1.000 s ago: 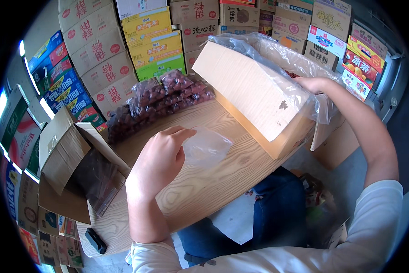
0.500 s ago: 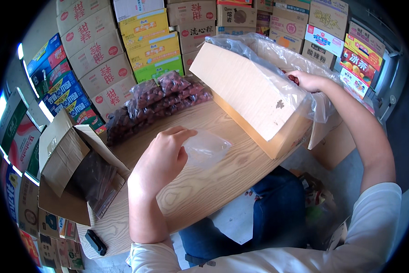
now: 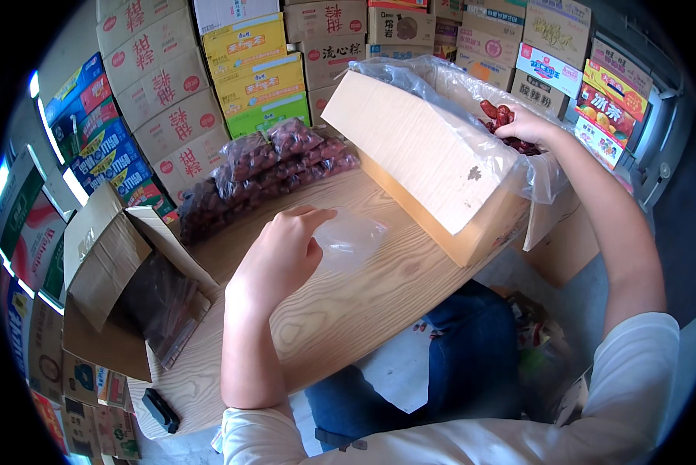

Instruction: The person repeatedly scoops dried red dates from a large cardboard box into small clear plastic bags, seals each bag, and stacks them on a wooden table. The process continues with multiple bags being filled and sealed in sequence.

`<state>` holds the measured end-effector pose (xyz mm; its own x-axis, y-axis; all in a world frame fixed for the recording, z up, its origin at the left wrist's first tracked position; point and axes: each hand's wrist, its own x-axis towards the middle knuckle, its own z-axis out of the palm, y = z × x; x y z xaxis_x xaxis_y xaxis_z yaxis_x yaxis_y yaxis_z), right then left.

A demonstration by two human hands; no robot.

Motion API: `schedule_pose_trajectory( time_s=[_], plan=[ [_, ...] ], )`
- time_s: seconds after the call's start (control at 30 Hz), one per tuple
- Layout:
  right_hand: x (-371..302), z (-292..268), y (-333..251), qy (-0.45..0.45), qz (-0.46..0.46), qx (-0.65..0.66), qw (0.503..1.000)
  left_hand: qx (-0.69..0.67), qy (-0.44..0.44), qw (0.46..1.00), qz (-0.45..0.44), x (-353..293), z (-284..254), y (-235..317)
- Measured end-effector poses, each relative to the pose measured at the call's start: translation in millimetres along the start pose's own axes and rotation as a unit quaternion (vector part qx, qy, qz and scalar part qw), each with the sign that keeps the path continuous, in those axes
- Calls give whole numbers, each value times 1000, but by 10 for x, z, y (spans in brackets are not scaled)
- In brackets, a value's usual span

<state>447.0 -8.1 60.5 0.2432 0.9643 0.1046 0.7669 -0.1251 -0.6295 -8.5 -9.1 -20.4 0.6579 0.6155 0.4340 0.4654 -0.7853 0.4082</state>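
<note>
My left hand [image 3: 280, 246] is closed on the edge of a small clear plastic bag [image 3: 353, 242], which hangs limp just above or on the wooden table [image 3: 332, 318]. At the upper right, my right hand [image 3: 535, 130] grips several wrinkled dried red dates [image 3: 497, 115] at the mouth of a large carton [image 3: 422, 151]. That carton stands tilted and has a clear plastic liner [image 3: 546, 180] folded over its rim. More dates show inside it beneath my fingers; the carton's near wall hides the rest.
Filled bags of dates [image 3: 274, 167] are piled at the table's back left. An open cardboard box [image 3: 104, 287] holding flat plastic bags [image 3: 162, 306] sits at the left edge, near a small black object [image 3: 160, 411]. Stacked cartons [image 3: 166, 93] line the wall behind.
My right hand has come up slightly out of the carton, and the dates in it now show clearly. The left hand has hardly moved with its bag.
</note>
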Motion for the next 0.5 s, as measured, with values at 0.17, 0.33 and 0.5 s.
schedule_pose_trajectory(
  time_s=[0.17,0.33,0.5],
  plan=[
    [15,-145,-65,32,-48,-56,997,14,-8,1000,-12,41,37,-76],
    [-5,-154,-457,63,-111,-16,992,2,20,999,-30,77,103,-190],
    [-129,115,-1401,-42,-151,-57,986,50,70,996,-8,96,150,-429]
  ],
)
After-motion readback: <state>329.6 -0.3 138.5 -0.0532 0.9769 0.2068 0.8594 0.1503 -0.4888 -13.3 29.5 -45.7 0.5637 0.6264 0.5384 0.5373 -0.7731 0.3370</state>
